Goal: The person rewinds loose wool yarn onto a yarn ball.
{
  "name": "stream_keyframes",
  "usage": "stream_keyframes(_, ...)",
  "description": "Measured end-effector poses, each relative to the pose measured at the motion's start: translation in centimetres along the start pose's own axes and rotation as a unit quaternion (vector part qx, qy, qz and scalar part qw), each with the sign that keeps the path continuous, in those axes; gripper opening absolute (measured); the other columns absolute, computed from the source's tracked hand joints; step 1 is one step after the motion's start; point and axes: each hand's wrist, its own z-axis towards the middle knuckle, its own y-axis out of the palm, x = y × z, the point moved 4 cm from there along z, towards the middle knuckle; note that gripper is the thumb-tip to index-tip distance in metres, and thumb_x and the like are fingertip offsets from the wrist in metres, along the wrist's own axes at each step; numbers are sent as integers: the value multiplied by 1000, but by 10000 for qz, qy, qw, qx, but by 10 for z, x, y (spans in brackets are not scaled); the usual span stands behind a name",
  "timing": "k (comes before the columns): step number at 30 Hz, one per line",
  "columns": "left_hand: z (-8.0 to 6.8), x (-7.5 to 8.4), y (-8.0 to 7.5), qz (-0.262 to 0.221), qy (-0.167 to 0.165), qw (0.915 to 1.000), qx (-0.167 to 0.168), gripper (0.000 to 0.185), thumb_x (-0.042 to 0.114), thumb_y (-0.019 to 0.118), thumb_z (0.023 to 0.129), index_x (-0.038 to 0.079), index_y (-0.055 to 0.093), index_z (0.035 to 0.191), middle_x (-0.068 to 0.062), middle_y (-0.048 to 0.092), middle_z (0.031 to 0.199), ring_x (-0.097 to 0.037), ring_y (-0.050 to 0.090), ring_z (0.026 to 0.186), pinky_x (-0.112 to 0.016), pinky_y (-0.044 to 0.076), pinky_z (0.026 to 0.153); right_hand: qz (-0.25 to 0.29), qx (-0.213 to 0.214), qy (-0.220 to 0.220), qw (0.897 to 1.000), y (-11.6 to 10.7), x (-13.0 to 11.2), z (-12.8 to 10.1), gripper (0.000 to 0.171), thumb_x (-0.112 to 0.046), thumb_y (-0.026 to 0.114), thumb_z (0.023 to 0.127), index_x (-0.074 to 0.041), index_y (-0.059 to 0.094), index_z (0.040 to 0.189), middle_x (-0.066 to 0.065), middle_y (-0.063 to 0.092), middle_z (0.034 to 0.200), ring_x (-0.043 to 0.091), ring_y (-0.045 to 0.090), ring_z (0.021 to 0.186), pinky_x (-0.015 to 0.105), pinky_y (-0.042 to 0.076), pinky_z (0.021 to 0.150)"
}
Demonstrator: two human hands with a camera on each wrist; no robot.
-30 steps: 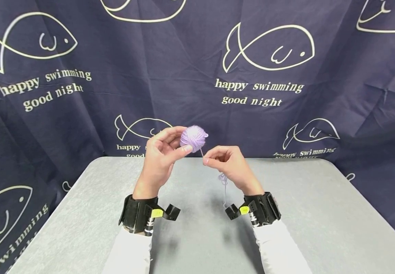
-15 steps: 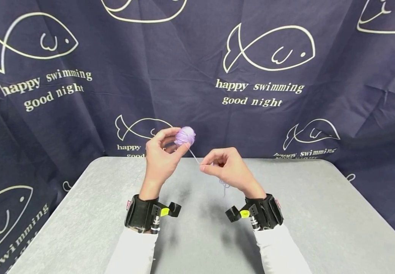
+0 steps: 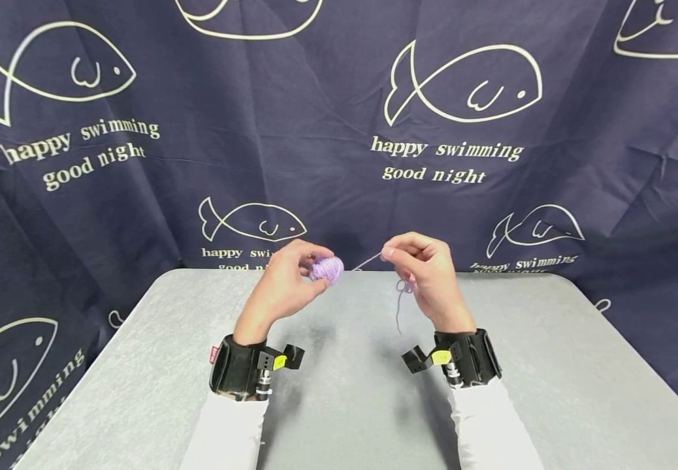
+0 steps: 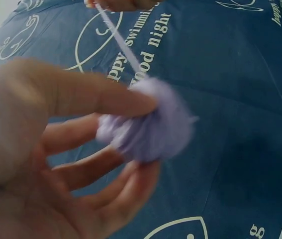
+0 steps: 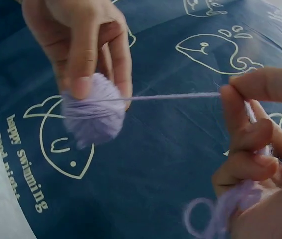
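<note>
A small ball of lilac yarn (image 3: 327, 269) is gripped between the thumb and fingers of my left hand (image 3: 286, 281), above the far part of the table. From the ball a taut strand (image 5: 175, 95) runs across to my right hand (image 3: 427, 274), whose thumb and forefinger pinch it. Its other fingers are curled, with more yarn passing through them in the right wrist view. Below that palm hang loose yarn loops (image 5: 200, 214) and a dangling tail. In the left wrist view the yarn ball (image 4: 155, 122) is blurred, with the thumb across its top and fingertips beneath.
A pale grey table (image 3: 339, 405) lies under both hands. Behind it hangs a dark blue curtain (image 3: 315, 130) printed with white fish and words. Black camera straps (image 3: 239, 369) circle both wrists, over white sleeves.
My right hand has moved right and up, drawing the strand out longer. My left hand has tipped over and lowered, turning the yarn ball with it.
</note>
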Motion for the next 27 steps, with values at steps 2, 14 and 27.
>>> stream_keyframes(2, -2, 0, 2, -14, -7, 9985, -549, 35, -5, 77, 76, 3, 74, 109, -9, 66, 108, -25, 63, 97, -39, 58, 84, 318, 240, 36, 9992, -2, 1, 1, 17, 8, 67, 88, -7, 75, 85, 3, 71, 76, 8, 42, 51, 18, 28, 47)
stream_keyframes(14, -11, 7, 8, -1651, 813, 9451, -2699, 38, -6, 80, 79, 2, 71, 114, -6, 69, 111, -22, 66, 99, -37, 58, 89, 1329, 1405, 183, 9809, -16, 8, 6, 28, 11, 58, 94, -7, 74, 82, 3, 69, 74, 9, 37, 50, 18, 23, 47)
stream_keyframes(27, -8, 25, -5, -4661, 1515, 8589, -1489, 44, -12, 73, 78, 4, 70, 118, -11, 67, 116, -23, 66, 103, -32, 57, 87, -726, 1314, 470, 9875, -18, 21, 4, 4, 0, 76, 88, -4, 76, 89, -2, 72, 75, 6, 42, 51, 16, 27, 45)
